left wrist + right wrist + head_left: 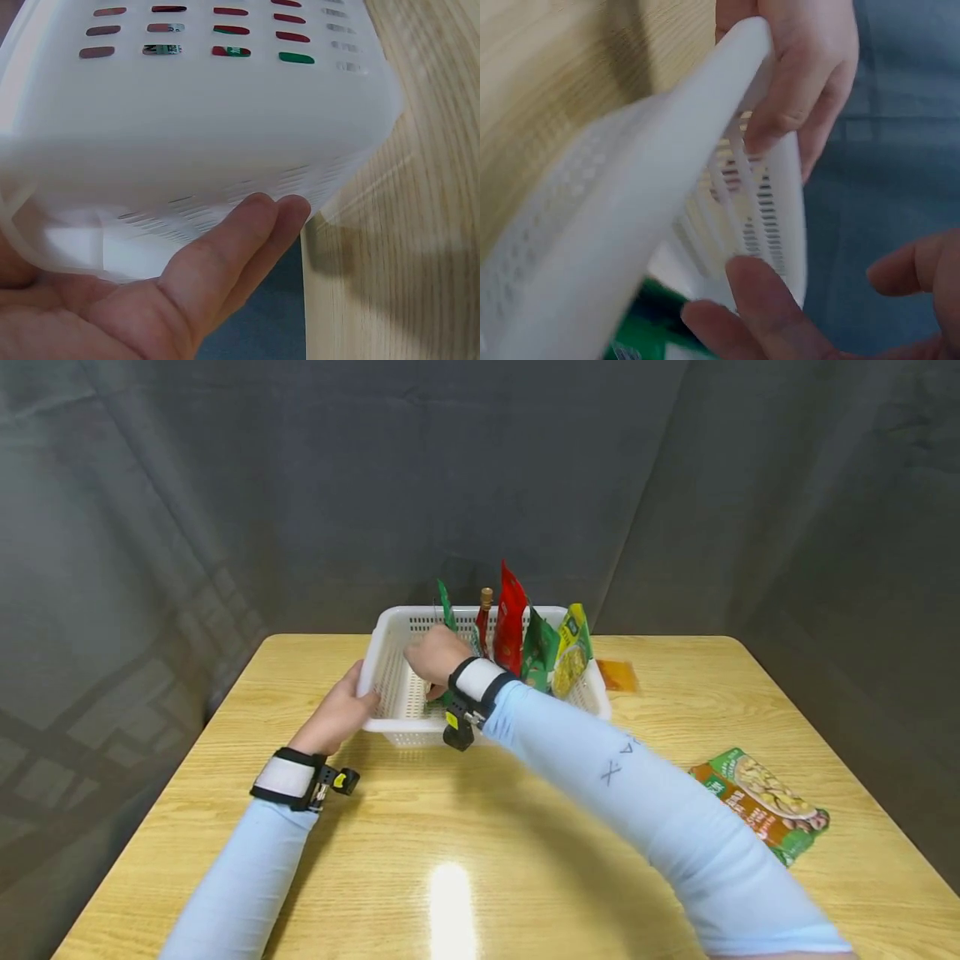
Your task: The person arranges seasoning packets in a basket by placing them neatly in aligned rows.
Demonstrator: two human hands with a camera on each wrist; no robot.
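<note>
White plastic fills both my wrist views: my left hand (337,710) holds the corner of one slotted basket (397,689), fingers curled under its base. My right hand (437,658) reaches inside, fingers loosely bent at a green packet (447,610); whether it grips, I cannot tell. I count four upright packets and one small bottle (485,618) in the basket. Two more packets lie on the wooden tabletop (480,827): one orange (617,676), one green-and-orange (761,802).
</note>
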